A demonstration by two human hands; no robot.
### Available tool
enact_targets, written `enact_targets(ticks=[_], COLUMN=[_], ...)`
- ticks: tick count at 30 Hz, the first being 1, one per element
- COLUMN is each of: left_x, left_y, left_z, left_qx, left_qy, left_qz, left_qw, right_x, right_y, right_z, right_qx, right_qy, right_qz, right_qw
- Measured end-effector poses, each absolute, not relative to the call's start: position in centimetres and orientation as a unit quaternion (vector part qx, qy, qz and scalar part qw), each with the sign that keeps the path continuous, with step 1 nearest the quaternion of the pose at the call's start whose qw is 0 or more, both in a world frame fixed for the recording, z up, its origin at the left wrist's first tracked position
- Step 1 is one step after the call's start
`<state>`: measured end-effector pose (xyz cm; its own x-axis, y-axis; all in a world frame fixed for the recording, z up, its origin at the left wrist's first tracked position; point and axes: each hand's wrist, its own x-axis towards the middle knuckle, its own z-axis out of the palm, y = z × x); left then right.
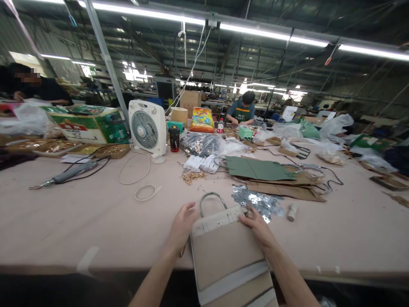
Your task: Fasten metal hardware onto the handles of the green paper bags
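Note:
An unfinished beige bag panel (227, 251) hangs over the table's front edge, tilted toward me. Pale strips cross its lower part, and a white band with small marks runs along the top. From that top edge rises a grey-green looped handle (211, 195). My right hand (257, 226) grips the upper right corner, thumb on the near face. At the upper left corner is my left hand (182, 226), slightly blurred, its fingers loosely bent and apart near the handle's base; whether it touches the panel I cannot tell. Flat silver metal plates (255, 199) lie just beyond the right hand.
Green bag panels (260, 168) are stacked behind the plates. A small pale cylinder (292, 212) stands at right. Gold hardware (192, 176), a white fan (147, 127), a dark cup (174, 139) and a corded grey tool (75, 172) occupy the table. A co-worker (242, 111) sits opposite.

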<state>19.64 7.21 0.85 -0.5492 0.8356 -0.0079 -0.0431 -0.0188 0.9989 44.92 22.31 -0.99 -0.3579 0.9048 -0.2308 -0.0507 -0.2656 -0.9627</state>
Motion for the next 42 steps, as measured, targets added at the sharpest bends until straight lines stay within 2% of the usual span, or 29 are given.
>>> enact_targets(ticks=[3, 5, 8, 11, 15, 20, 25, 27, 31, 36, 42], left_x=[20.3, 21.7, 24.1, 25.0, 24.2, 23.4, 23.6, 23.6, 23.6, 23.6, 23.7], left_y=[6.7, 6.7, 7.3, 8.5, 10.2, 10.8, 10.9, 10.8, 10.7, 10.6, 10.7], left_z=[0.6, 0.1, -1.4, -3.2, -4.9, -5.1, -5.1, -5.0, -4.9, -4.7, -3.9], left_qx=[0.514, 0.607, 0.659, 0.656, 0.659, 0.658, 0.651, 0.646, 0.639, 0.634, 0.605], left_qy=[0.682, 0.665, 0.662, 0.671, 0.654, 0.655, 0.666, 0.675, 0.69, 0.697, 0.72], left_qz=[0.505, 0.429, 0.357, 0.336, 0.346, 0.348, 0.348, 0.344, 0.329, 0.333, 0.334], left_qw=[0.122, 0.073, 0.009, -0.075, -0.135, -0.134, -0.108, -0.096, -0.081, -0.044, 0.053], right_x=[44.1, 43.8, 43.7, 43.7, 43.8, 45.7, 50.7, 52.6, 54.0, 51.9, 50.2], right_y=[22.4, 22.4, 22.2, 22.0, 21.9, 22.8, 27.3, 29.6, 33.2, 34.8, 35.2], right_z=[-1.7, -2.0, -2.3, -2.8, -3.5, -2.2, -0.8, -0.4, -0.2, -0.6, -1.2], right_qx=[-0.453, -0.463, -0.495, -0.493, -0.481, -0.453, -0.476, -0.503, -0.485, -0.425, -0.439], right_qy=[-0.506, -0.53, -0.615, -0.699, -0.741, -0.745, -0.678, -0.652, -0.712, -0.818, -0.819], right_qz=[0.636, 0.593, 0.449, 0.326, 0.269, 0.297, 0.276, 0.274, 0.293, 0.241, 0.23], right_qw=[0.367, 0.391, 0.419, 0.402, 0.384, 0.389, 0.488, 0.496, 0.415, 0.304, 0.289])
